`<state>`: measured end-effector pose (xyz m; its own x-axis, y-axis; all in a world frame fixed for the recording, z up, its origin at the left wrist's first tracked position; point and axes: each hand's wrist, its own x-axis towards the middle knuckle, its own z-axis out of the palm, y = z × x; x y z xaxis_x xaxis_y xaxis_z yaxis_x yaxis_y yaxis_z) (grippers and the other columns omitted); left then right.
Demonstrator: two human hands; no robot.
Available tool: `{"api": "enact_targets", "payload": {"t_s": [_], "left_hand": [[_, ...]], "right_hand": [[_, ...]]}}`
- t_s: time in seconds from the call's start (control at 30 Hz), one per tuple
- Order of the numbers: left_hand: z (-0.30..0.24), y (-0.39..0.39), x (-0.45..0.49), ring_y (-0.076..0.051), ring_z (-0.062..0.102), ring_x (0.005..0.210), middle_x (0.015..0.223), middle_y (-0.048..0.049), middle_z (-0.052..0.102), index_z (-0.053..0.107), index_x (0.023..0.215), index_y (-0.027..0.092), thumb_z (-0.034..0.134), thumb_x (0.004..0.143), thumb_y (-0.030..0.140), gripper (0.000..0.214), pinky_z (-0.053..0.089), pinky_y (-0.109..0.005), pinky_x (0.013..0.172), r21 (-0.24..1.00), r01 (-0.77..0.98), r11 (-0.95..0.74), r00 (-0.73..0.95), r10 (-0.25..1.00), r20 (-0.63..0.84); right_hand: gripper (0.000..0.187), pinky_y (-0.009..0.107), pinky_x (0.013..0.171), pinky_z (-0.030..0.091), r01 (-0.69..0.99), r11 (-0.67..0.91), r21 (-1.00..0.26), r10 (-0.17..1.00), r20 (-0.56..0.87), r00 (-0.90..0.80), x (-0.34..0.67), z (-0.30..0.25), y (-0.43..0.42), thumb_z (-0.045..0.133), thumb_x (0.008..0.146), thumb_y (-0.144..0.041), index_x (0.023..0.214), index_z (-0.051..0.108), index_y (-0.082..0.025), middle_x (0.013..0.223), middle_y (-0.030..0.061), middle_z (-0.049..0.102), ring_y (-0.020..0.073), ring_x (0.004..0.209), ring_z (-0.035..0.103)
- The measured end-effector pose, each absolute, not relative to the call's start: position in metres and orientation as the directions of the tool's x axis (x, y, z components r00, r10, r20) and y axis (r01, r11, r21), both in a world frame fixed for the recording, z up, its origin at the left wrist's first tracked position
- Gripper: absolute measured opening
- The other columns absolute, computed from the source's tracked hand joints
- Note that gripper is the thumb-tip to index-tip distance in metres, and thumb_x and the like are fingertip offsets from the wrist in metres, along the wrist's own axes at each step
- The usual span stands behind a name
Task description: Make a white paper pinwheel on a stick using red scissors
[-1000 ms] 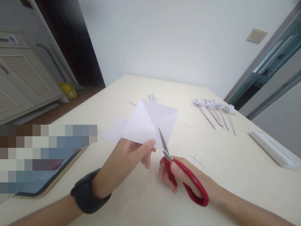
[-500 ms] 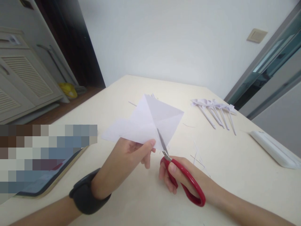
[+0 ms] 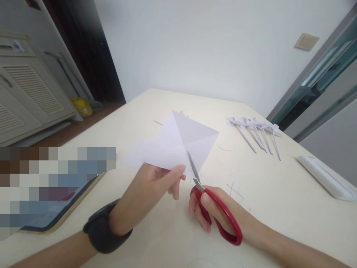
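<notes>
A creased white sheet of paper (image 3: 167,145) is held above the table by my left hand (image 3: 158,180), its thumb on top and the other fingers underneath. My right hand (image 3: 208,208) grips red-handled scissors (image 3: 227,217), thumb and fingers at the handle loops. One scissor blade lies over the paper along a diagonal crease near its lower right edge; the other blade is mostly hidden beneath. The paper has a square part with crossing folds and a pointed part stretching left. A black band (image 3: 107,227) circles my left wrist.
Several white paper pinwheels on rolled sticks (image 3: 258,134) lie at the right back of the table (image 3: 134,111). Thin paper scraps (image 3: 234,188) are scattered right of the scissors. A white case (image 3: 325,178) sits at the right edge, a tablet (image 3: 69,201), partly blurred out, at left.
Almost nothing differs. The view has shifted very slightly; both hands, the paper and the scissors keep nearly the same positions.
</notes>
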<state>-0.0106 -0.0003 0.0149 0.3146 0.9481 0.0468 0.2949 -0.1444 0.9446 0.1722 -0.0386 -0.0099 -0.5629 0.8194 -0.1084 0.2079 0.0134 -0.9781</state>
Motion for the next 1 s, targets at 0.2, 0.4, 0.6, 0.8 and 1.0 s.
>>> {"api": "enact_targets", "payload": {"t_s": [0.2,0.4,0.6,0.8,1.0], "left_hand": [[0.016,0.0,-0.009,-0.013,0.053,0.051,0.044,0.0033,0.055,0.049,0.045,0.02,0.047,0.084,0.03,0.041,0.041,-0.024,0.059,0.946,0.293,-0.137,0.317,0.948,0.039],[0.016,0.0,-0.009,-0.013,0.054,0.053,0.044,0.0032,0.055,0.049,0.044,0.02,0.047,0.085,0.029,0.042,0.04,-0.024,0.062,0.943,0.298,-0.148,0.317,0.947,0.048],[0.016,0.001,-0.01,-0.012,0.054,0.054,0.043,0.0036,0.055,0.049,0.043,0.02,0.047,0.085,0.029,0.042,0.039,-0.024,0.062,0.939,0.308,-0.15,0.31,0.949,0.05],[0.015,0.001,-0.01,-0.012,0.054,0.054,0.044,0.0036,0.055,0.049,0.044,0.02,0.047,0.085,0.03,0.042,0.04,-0.024,0.061,0.945,0.296,-0.137,0.314,0.949,0.039],[0.014,0.001,-0.011,-0.013,0.054,0.056,0.043,0.0036,0.055,0.049,0.044,0.02,0.047,0.085,0.029,0.042,0.039,-0.024,0.064,0.948,0.285,-0.143,0.321,0.946,0.046]], "right_hand": [[0.046,0.023,0.055,0.036,0.193,0.008,-0.981,0.826,-0.102,-0.554,0.172,-0.012,-0.038,0.028,0.091,-0.053,0.08,0.052,-0.016,0.051,-0.0032,0.048,0.0087,0.049,0.042],[0.045,0.022,0.053,0.036,0.187,-0.012,-0.982,0.834,-0.113,-0.54,0.172,-0.015,-0.04,0.03,0.09,-0.053,0.078,0.053,-0.016,0.048,-0.0039,0.048,0.0082,0.045,0.043],[0.045,0.021,0.05,0.036,0.175,-0.01,-0.984,0.84,-0.103,-0.533,0.172,-0.018,-0.039,0.03,0.091,-0.052,0.077,0.053,-0.016,0.047,-0.0044,0.047,0.0075,0.043,0.042],[0.044,0.02,0.046,0.033,0.172,-0.013,-0.985,0.844,-0.103,-0.527,0.173,-0.021,-0.038,0.032,0.091,-0.051,0.076,0.054,-0.016,0.045,-0.0049,0.047,0.0066,0.039,0.039],[0.042,0.019,0.045,0.033,0.167,-0.043,-0.985,0.851,-0.123,-0.51,0.173,-0.019,-0.039,0.035,0.09,-0.049,0.077,0.056,-0.015,0.044,-0.005,0.047,0.0068,0.039,0.04]]}}
